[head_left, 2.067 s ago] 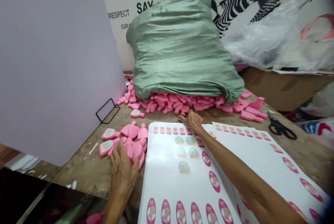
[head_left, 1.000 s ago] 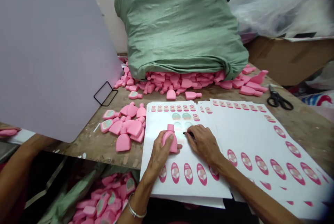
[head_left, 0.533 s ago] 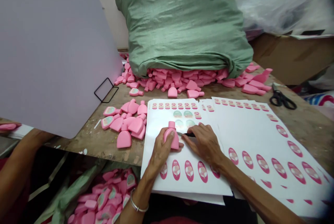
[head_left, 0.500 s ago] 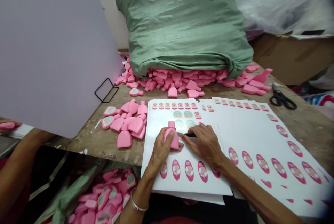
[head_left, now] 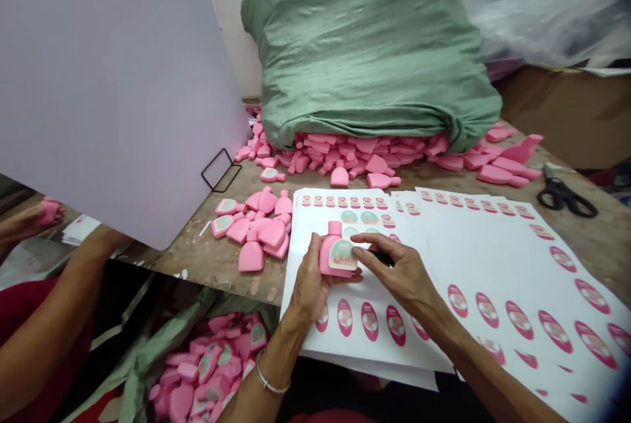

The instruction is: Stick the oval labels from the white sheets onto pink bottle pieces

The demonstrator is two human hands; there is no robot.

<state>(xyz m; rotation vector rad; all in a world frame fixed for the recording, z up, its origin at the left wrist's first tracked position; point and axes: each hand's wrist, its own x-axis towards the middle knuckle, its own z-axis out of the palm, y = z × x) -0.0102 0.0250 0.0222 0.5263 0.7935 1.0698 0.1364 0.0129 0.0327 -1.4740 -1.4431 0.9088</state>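
My left hand [head_left: 308,288] is wrapped round a small pink bottle-shaped piece [head_left: 334,228], held upright above the sticker sheets. A pale green label sticker [head_left: 342,255] lies over its front. My right hand [head_left: 407,272] pinches the label's right edge between thumb and finger. Tucked in that hand is a black-handled tool [head_left: 382,257], its working end hidden. Beneath both hands lies a white sticker sheet [head_left: 306,232] with oval pink stickers along its lower part and a few green ones near the top.
Left of the sheets is a heap of pink pieces [head_left: 251,255], some labelled. A green sack [head_left: 374,48] stands behind more pieces. Black scissors [head_left: 566,198] lie at right. A white panel [head_left: 108,81] blocks the left; beyond it shows another person's arm [head_left: 54,318]. Below sits a sack of pieces [head_left: 207,370].
The green label now covers the bottle's front, where plain pink showed before. My right hand has lifted from the sheet to the bottle's face. The whole view has shifted a little.
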